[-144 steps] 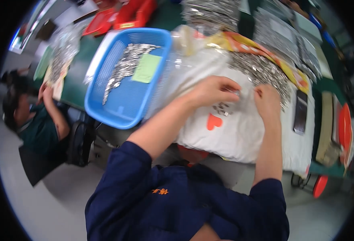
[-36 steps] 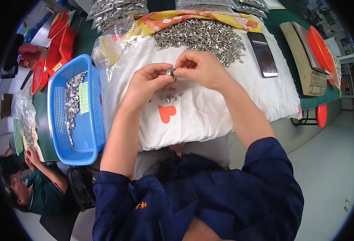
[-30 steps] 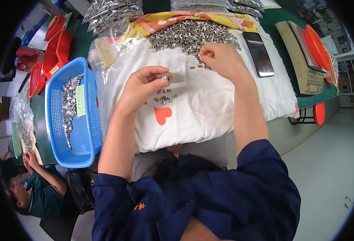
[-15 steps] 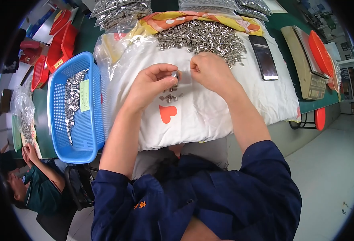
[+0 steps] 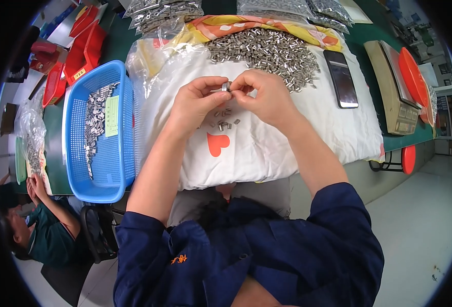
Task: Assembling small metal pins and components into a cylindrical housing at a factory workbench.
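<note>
Between the thumb and forefinger of my left hand [image 5: 197, 100] is a small shiny metal sleeve [image 5: 226, 86]. My right hand [image 5: 260, 94] is closed in a pinch, its fingertips meeting the sleeve's right side. Whatever lies within that pinch is hidden by the fingers. Below both hands, several loose metal sleeves [image 5: 224, 125] lie scattered on the white cloth [image 5: 267, 153], just above a red heart print. Beyond my hands a large heap of small metal sleeves [image 5: 264, 51] spreads over the cloth.
To the left, a blue basket [image 5: 100, 192] holds more metal pieces and a pale green label. A black phone [image 5: 341, 79] lies at the right, near a scale [image 5: 390, 87] with a red tray [image 5: 413, 77]. Filled plastic bags [image 5: 164, 13] line the back. A co-worker [image 5: 57, 230] sits at far left.
My right hand has moved left from beside the heap to the sleeve in my left hand, and its fingertips now touch it. The view has shifted slightly.
</note>
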